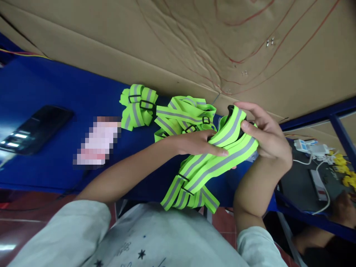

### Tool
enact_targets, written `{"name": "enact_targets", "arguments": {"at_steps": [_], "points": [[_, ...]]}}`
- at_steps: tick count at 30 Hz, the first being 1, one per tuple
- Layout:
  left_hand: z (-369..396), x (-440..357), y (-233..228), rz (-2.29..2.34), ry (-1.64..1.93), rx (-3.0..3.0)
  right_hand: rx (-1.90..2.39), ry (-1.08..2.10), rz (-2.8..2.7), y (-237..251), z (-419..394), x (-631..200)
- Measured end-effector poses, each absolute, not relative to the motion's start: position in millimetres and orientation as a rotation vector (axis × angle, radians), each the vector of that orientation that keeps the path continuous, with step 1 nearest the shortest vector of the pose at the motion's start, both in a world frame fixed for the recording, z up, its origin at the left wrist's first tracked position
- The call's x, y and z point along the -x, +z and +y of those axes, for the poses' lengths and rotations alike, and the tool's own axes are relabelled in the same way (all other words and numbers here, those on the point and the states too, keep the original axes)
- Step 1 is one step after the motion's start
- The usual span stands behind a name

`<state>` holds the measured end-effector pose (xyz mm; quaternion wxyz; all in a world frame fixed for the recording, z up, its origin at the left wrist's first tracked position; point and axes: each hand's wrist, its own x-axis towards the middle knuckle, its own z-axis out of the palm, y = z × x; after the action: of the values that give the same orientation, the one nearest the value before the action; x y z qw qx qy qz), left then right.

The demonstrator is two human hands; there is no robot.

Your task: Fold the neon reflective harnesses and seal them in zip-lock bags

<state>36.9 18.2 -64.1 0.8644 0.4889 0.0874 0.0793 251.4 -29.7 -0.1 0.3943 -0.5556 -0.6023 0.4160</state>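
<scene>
A bundle of neon yellow-green reflective straps (222, 163), with grey stripes and black buckles, is gripped between my two hands over the front of the blue table. My left hand (201, 142) closes on its middle, thumb on top and the other fingers hidden beneath. At the folded upper end, my right hand (265, 131) pinches the straps between thumb and fingers. The lower ends hang towards my shirt. Behind my left hand lies a loose heap of the same straps (185, 115). A neatly wrapped strap bundle (138, 105) rests left of that heap.
A black phone-like device (36, 128) and a pixelated item (97, 142) lie on the blue table (83, 89). Cardboard (178, 44) with red wires stands behind. On the right, a dark surface (296, 181) holds white adapters and yellow pieces, beside another person's hand (345, 209).
</scene>
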Motion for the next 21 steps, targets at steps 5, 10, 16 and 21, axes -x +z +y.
{"name": "enact_targets", "arguments": {"at_steps": [5,10,16,21], "points": [[27,-29,-57,0.240,0.204,-1.176,1.400,0.852,-1.711,-9,-19,-238],[37,-29,-66,0.450,0.312,-1.308,1.404,0.536,-1.993,-9,-23,-227],[45,-31,-73,0.366,0.375,-1.077,1.421,0.438,-2.120,-22,-18,-221],[40,-42,-69,0.223,0.255,-0.770,1.533,0.289,-1.855,-25,-6,-229]]}}
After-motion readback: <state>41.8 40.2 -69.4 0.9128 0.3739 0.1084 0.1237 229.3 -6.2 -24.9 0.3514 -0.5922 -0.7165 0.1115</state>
